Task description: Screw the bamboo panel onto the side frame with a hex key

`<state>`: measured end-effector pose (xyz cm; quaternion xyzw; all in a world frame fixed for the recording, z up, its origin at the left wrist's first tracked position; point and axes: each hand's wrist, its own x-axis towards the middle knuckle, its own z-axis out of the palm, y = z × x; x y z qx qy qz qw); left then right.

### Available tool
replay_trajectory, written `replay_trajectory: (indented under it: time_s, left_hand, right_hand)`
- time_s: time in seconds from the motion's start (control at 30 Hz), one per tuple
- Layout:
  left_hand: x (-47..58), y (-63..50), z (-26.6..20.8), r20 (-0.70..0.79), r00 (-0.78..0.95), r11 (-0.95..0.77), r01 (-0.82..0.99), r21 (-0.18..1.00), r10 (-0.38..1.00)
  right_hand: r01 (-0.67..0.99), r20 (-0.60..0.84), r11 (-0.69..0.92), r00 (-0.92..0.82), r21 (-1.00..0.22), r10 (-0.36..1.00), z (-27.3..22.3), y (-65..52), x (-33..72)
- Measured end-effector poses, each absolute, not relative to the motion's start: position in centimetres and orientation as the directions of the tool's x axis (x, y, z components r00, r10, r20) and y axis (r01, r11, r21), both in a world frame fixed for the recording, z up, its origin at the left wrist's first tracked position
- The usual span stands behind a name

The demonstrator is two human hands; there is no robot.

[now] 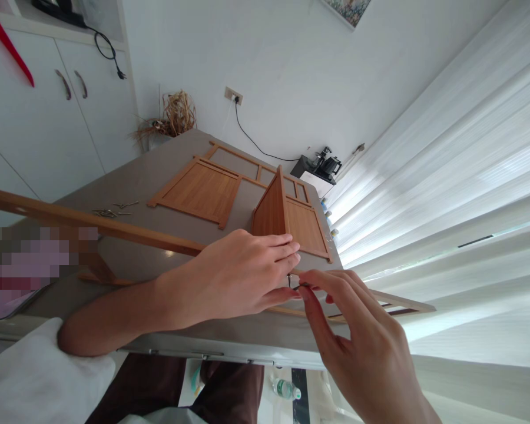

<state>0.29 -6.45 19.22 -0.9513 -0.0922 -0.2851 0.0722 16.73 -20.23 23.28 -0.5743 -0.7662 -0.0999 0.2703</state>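
Best to steady wooden frame [132, 230] at table's [119, 188] near edge with left hand [242, 274], fingers extended (can't tell any grip underneath), while turning thin metal tool [301, 286], pinched in right hand [362, 321], squarely, unforced.

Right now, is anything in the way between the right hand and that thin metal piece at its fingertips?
Nothing visible: the right hand pinches the thin metal piece directly. The left hand is close beside it, but not in between.

Bright glare through curtains [468, 194], seemingly overexposed
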Motion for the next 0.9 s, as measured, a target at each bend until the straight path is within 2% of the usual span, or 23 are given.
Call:
replay_trajectory:
  time_s: [0.27,0.9]
  left_hand:
    - [0.33,-6.34,19.01,0.561,0.817,-0.971,0.223,-0.09,0.136]
    - [0.24,-6.31,19.18,0.544,0.828,-0.974,0.212,-0.079,0.136]
  right_hand:
    - [0.954,0.564,0.251,-0.118,-0.164,0.817,22.67,-20.24,16.59]
    - [0.944,0.522,0.299,-0.185,-0.143,0.833,23.41,-20.33,16.07]
